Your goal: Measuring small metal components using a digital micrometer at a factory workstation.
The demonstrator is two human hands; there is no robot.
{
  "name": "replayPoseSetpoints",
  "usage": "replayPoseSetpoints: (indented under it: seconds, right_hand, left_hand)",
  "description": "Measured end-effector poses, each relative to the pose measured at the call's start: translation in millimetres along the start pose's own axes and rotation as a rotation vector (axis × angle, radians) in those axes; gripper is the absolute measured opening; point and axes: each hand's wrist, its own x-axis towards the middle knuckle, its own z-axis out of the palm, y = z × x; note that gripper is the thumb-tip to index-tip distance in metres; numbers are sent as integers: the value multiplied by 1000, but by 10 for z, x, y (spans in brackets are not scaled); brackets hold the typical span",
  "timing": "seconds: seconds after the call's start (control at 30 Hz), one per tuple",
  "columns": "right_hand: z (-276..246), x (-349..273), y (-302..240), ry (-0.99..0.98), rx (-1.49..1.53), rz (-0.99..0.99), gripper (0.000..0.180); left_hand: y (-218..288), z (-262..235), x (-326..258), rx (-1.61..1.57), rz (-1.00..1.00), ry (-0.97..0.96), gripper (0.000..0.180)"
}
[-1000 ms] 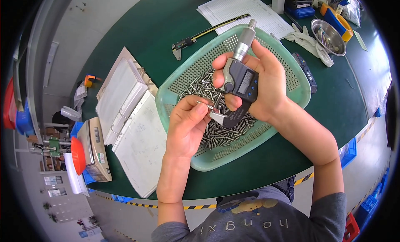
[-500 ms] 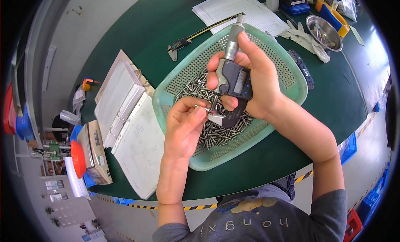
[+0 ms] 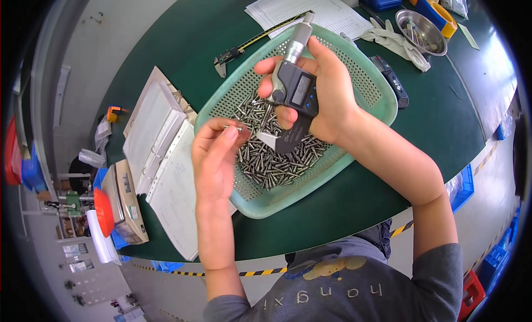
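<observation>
Item: we are pinching a small screw [image 3: 231, 127] in the left hand [image 3: 213, 158]; the right hand [image 3: 327, 98] is gripping the digital micrometer [image 3: 292, 92] at 1 o'clock; we should seat the screw squarely between its faces.

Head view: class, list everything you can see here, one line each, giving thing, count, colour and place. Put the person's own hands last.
Table: one, dark green, under everything.
Basket: one, pale green, perforated, centre.
Small metal pins: too many to count, silver, heaped in the basket.
Digital micrometer: one, grey and black, above the basket.
Calliper: one, steel and yellow, behind the basket.
Paper sheets: white, far edge.
Open binder: one, white, left of the basket.
Metal bowl: one, silver, far right.
Gloves: white, beside the bowl.
Black handheld device: one, right of the basket.
Left hand: pinches one silver pin.
Right hand: grips the digital micrometer.
</observation>
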Motion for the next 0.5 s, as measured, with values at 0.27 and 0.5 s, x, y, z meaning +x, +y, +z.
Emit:
replayPoseSetpoints:
  seconds: [0.27, 0.5]
  right_hand:
    - [-6, -2, 17, 58, 64, 14, 60]
    - [21, -14, -13, 78, 136, 43, 59]
  left_hand:
    - [-85, 122, 91, 1438, 411, -144, 18]
    - [-180, 160, 169, 1638, 240, -296, 23]
